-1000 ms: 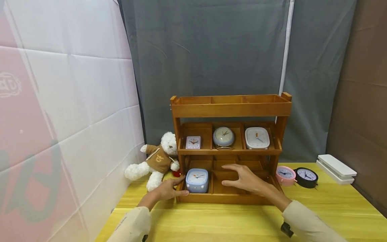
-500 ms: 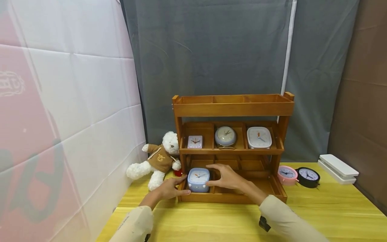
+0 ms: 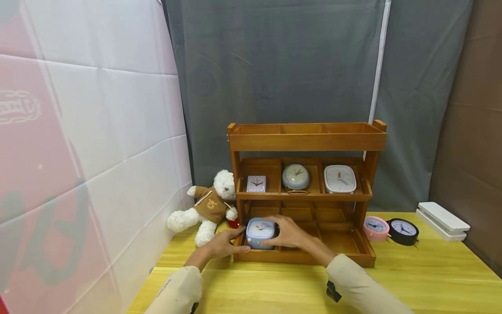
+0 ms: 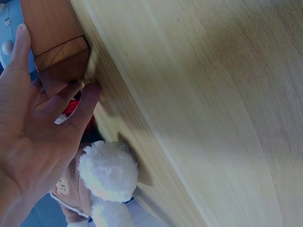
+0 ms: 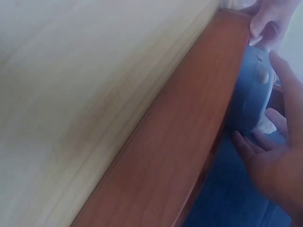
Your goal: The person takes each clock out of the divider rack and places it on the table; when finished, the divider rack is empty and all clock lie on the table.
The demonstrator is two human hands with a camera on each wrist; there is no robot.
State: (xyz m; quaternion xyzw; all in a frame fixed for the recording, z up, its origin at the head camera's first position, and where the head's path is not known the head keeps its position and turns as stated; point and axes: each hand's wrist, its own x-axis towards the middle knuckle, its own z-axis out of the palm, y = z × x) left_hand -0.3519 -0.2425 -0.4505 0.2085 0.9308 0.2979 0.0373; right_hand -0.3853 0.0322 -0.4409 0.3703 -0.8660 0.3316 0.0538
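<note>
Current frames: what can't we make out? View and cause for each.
Right edge of the blue clock: head view, behind the right hand.
Whether the left hand grips the rack: left wrist view, the hand itself hides it.
Shape of the red item: left wrist view, fingers cover it.
Numerals on the black clock: head view, too small.

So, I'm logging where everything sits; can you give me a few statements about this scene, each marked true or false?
1. The right hand touches the blue clock. True.
2. The bear is right of the shelf. False: it is on the left.
3. The middle tier holds three clocks. True.
4. The pink clock is on the top tier. False: it is on the table, beside the black clock.
</note>
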